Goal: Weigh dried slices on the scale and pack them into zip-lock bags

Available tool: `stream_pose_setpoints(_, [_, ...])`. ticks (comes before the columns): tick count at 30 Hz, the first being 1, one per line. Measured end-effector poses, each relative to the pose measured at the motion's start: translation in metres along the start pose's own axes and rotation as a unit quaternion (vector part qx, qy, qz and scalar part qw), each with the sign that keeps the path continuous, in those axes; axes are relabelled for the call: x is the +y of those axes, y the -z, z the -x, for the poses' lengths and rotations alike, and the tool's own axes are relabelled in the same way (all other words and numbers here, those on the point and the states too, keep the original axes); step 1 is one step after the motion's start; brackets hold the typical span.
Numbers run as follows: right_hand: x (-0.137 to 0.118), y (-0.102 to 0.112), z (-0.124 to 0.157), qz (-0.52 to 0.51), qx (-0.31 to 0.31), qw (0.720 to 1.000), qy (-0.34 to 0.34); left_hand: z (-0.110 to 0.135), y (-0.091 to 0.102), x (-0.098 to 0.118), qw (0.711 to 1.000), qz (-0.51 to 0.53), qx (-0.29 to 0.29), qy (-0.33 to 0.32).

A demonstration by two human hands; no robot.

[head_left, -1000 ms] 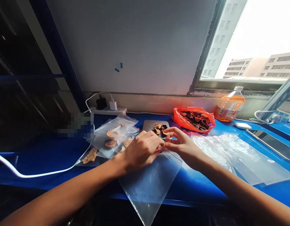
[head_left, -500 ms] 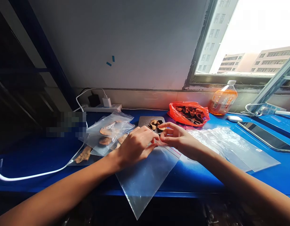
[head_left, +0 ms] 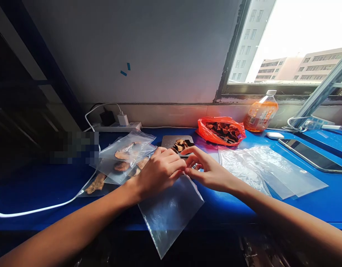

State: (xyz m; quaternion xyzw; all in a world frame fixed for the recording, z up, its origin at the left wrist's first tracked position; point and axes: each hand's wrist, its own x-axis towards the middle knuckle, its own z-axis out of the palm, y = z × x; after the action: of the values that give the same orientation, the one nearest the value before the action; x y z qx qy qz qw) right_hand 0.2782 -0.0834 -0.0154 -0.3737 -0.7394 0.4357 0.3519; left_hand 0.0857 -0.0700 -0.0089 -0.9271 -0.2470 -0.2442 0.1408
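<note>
My left hand (head_left: 159, 172) and my right hand (head_left: 208, 170) meet at the top edge of an empty clear zip bag (head_left: 169, 209) lying on the blue table (head_left: 48, 181). Both hands pinch the bag's mouth, fingers curled. Just behind the hands sits a small grey scale (head_left: 171, 141) with a little heap of dried brown pieces (head_left: 181, 144) on it. The bag's lower corner hangs over the table's front edge.
Filled clear bags (head_left: 126, 155) with dried slices lie to the left. An open red bag of dried pieces (head_left: 222, 131), an orange drink bottle (head_left: 261, 113), several empty clear bags (head_left: 271, 168), a phone (head_left: 312, 155), a white mouse (head_left: 274, 135) and a power strip (head_left: 119, 128) with a white cable are around.
Both hands have slid slightly left and closer together on the bag's mouth. The bag has shifted and its top edge is more bunched under the fingers.
</note>
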Motion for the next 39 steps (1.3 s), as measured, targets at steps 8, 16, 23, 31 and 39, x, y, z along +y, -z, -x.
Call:
stream_pose_setpoints(8, [0.000, -0.005, 0.000, -0.015, -0.013, 0.999, -0.046, 0.000, -0.002, 0.004, 1.000, -0.010, 0.016, -0.006])
stream_pose_setpoints(16, [0.004, -0.004, -0.002, 0.129, 0.020, 0.991, -0.018, -0.001, 0.002, 0.005, 0.998, -0.035, -0.005, -0.045])
stream_pose_setpoints(23, [-0.006, 0.012, -0.003, 0.224, -0.019, 0.974, -0.014, -0.002, 0.017, 0.003, 0.999, 0.026, -0.018, -0.009])
stream_pose_setpoints(31, [-0.012, 0.012, 0.012, 0.327, -0.120, 0.936, 0.047, -0.005, 0.022, -0.002, 0.963, 0.264, -0.050, 0.013])
stream_pose_setpoints(39, [-0.008, 0.017, 0.011, 0.263, -0.075, 0.955, 0.120, 0.003, 0.025, 0.012, 0.965, 0.244, -0.089, 0.028])
